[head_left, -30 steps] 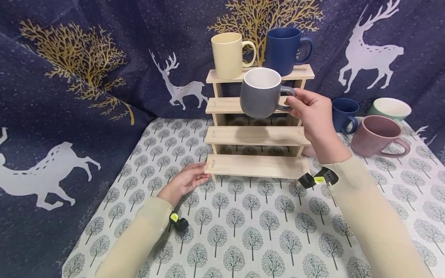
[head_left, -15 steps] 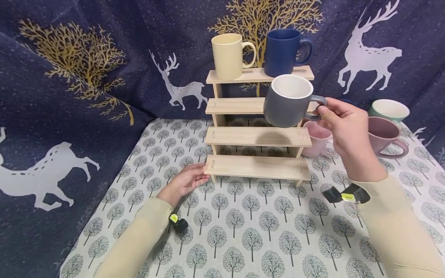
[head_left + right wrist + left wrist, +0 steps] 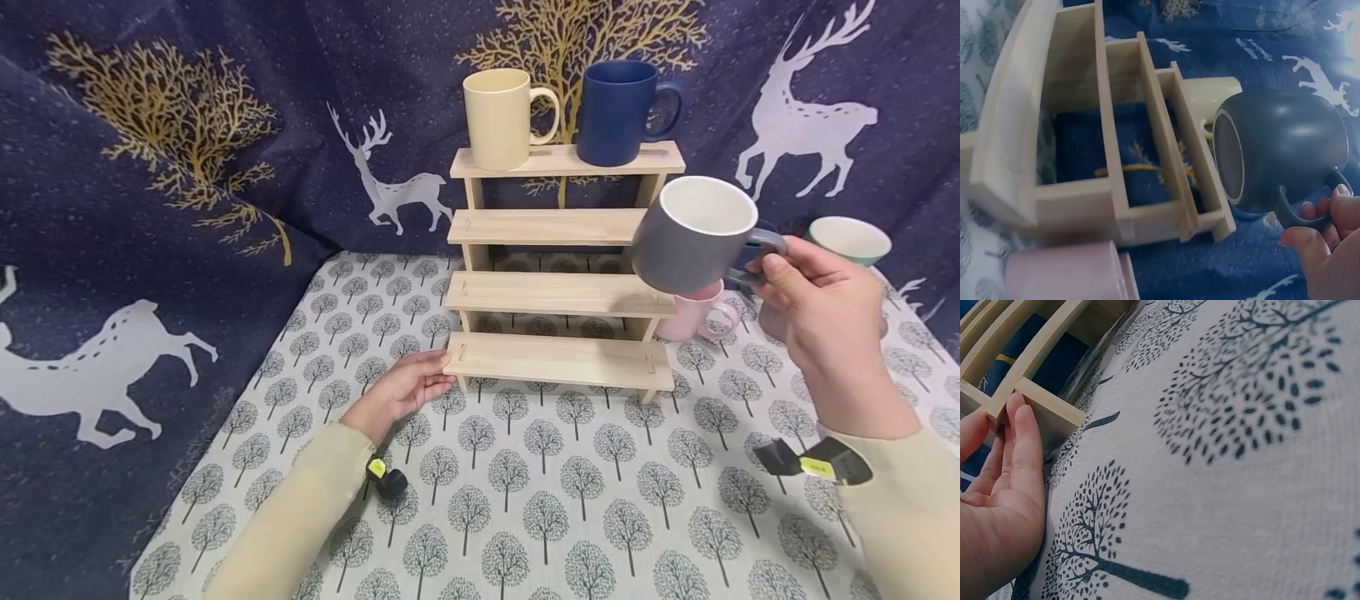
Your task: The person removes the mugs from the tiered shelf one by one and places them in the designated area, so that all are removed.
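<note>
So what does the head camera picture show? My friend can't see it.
A person's right hand holds up a gray mug by its handle, near a four-step wooden rack. The left hand grips the rack's lowest step. A yellow mug and a blue mug stand on top; a pink mug sits on the patterned cloth at right.

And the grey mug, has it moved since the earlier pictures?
Yes. In the head view, the grey mug has moved right and down, from the middle of the wooden rack to its right end.
</note>
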Demonstrator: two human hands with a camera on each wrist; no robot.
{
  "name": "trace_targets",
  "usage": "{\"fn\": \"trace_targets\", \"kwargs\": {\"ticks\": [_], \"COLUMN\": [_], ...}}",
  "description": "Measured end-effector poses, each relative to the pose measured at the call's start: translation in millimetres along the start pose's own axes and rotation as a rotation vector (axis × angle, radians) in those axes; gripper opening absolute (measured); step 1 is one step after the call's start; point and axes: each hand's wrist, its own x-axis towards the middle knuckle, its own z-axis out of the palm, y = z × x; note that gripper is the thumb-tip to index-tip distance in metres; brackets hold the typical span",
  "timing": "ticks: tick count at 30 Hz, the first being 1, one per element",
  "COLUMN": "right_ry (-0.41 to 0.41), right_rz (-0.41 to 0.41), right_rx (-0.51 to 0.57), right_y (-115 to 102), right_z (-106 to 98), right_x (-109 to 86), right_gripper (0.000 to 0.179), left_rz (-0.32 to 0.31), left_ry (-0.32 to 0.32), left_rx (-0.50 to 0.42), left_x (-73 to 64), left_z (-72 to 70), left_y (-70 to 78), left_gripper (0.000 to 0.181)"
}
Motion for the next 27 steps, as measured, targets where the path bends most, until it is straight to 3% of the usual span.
{"fn": "trace_targets", "kwargs": {"ticks": [7, 16, 25, 27], "right_ry": [0.033, 0.111, 0.127, 0.103], "right_rz": [-0.035, -0.013, 0.01, 0.0], "right_rx": [-0.001, -0.017, -0.212, -0.187], "right_y": [-0.4, -1.8, -2.9, -2.8], "right_z": [-24.3, -56.2, -86.1, -94.2], "right_x": [-10.0, -22.0, -30.6, -31.4], "right_gripper": [0.02, 0.023, 0.028, 0.025], "left_rz": [0.003, 0.01, -0.002, -0.003], "left_ry": [-0.003, -0.001, 0.006, 0.006], "left_rx": [0.014, 0.015, 0.001, -0.008], "left_x": [0.5, 2.5, 0.8, 0.0], "left_z": [2.2, 3.1, 4.1, 4.7], "left_y": [1.5, 3.2, 3.9, 3.9], "left_gripper": [0.054, 0.055, 0.054, 0.054]}}
